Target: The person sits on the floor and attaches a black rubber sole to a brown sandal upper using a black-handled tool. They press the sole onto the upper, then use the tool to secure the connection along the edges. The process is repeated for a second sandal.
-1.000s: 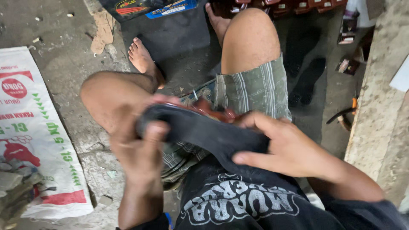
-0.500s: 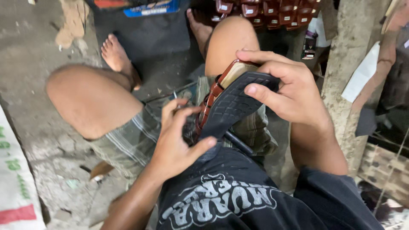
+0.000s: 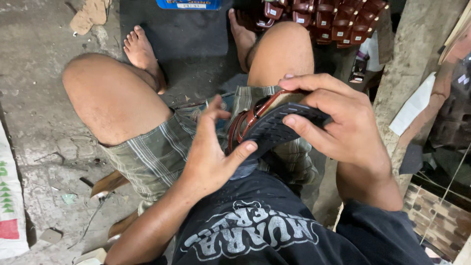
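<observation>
Gripping a sandal (image 3: 274, 128), sole up, above the lap: right hand (image 3: 338, 120) fingers clamped over the toe end, left hand (image 3: 213, 154) fingers spread, thumb pressed on the sole's near edge. Brown straps (image 3: 250, 118) underneath. More sandals (image 3: 321, 17) stacked on the floor (image 3: 34, 64) beyond the knees.

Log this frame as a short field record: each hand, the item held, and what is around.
left hand: left hand, fingers spread, thumb on the black ribbed rubber sole of a sandal
right hand: right hand grips the sandal's far end
sandal: sole up, brown straps underneath, over the lap
surroundings: stack of brown sandals ahead, printed white sack on the concrete floor
</observation>
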